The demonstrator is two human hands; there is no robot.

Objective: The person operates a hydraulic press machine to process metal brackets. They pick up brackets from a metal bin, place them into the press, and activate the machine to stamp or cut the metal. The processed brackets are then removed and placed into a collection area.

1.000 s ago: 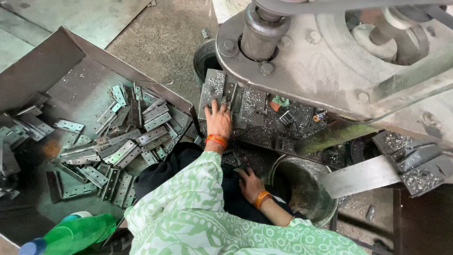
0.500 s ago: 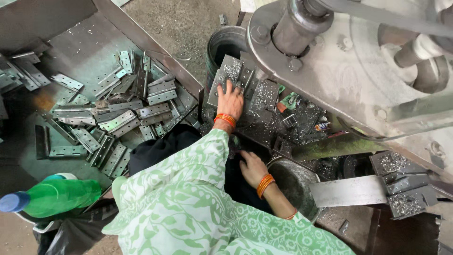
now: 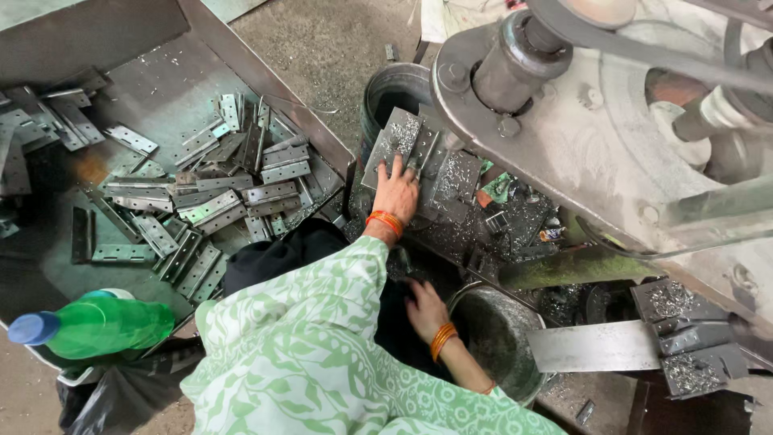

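Grey steel plates [image 3: 419, 161], drilled and dusted with swarf, lie stacked on the press surface [image 3: 515, 217] beside the large flywheel [image 3: 612, 121]. Left hand [image 3: 396, 193]: laid flat on the lower edge of the stack, fingers [image 3: 394, 167] spread narrowly and pressing on the top plate; nothing is gripped. Orange bangles [image 3: 385, 221] ring the wrist, which emerges from a green-and-white patterned sleeve [image 3: 322, 322].

Right hand [image 3: 425, 310]: lower in the picture, palm down over a dark gap between the person's lap and a round metal bucket [image 3: 499, 338]. Its fingers point toward the machine base; whether they hold anything cannot be told, since the tips are in shadow. A second set of orange bangles [image 3: 443, 340] sits on this wrist, just beside the bucket rim.

Left of the person, a sheet-metal tray [image 3: 145, 89] holds a loose heap of hinge blanks [image 3: 217, 193], flat strips with punched holes, lying at all angles. A green plastic bottle [image 3: 97, 326] with a blue cap lies on its side at the tray's near corner, above a black bag [image 3: 121, 395]. A dark round can [image 3: 394, 93] stands behind the plates, touching the stack's far edge. Right of the bucket, a flat steel bar [image 3: 596, 346] projects from a block [image 3: 692, 346] covered in metal filings.
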